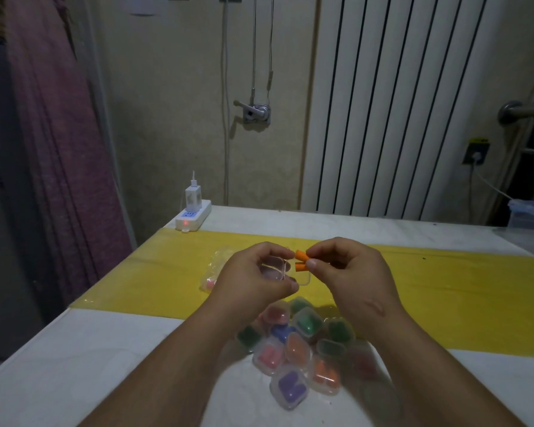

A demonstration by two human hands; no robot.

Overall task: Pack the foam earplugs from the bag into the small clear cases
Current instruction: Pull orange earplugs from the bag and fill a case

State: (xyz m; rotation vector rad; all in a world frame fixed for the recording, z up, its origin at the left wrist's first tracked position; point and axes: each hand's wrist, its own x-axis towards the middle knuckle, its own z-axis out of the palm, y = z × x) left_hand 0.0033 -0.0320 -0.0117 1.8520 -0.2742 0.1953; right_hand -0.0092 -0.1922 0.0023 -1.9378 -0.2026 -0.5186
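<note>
Insertion step: right hand (349,272) pinches two orange earplugs (301,261) in its fingers (312,264) just above the open clear case (273,271), which left hand (253,278) grips over the bench (74,365), so best to push both in side by side, clear of the rim.

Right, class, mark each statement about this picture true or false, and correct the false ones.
1. The right hand pinches two orange earplugs. True.
2. The left hand holds a closed case. False: its clear case is open.
3. Filled cases lie piled on the table, nearer the person than both hands. True.
4. The bag lies right of the hands. False: it lies to their left, on the yellow mat.
5. Nothing is plugged into the power strip. False: a white charger is plugged in.
</note>
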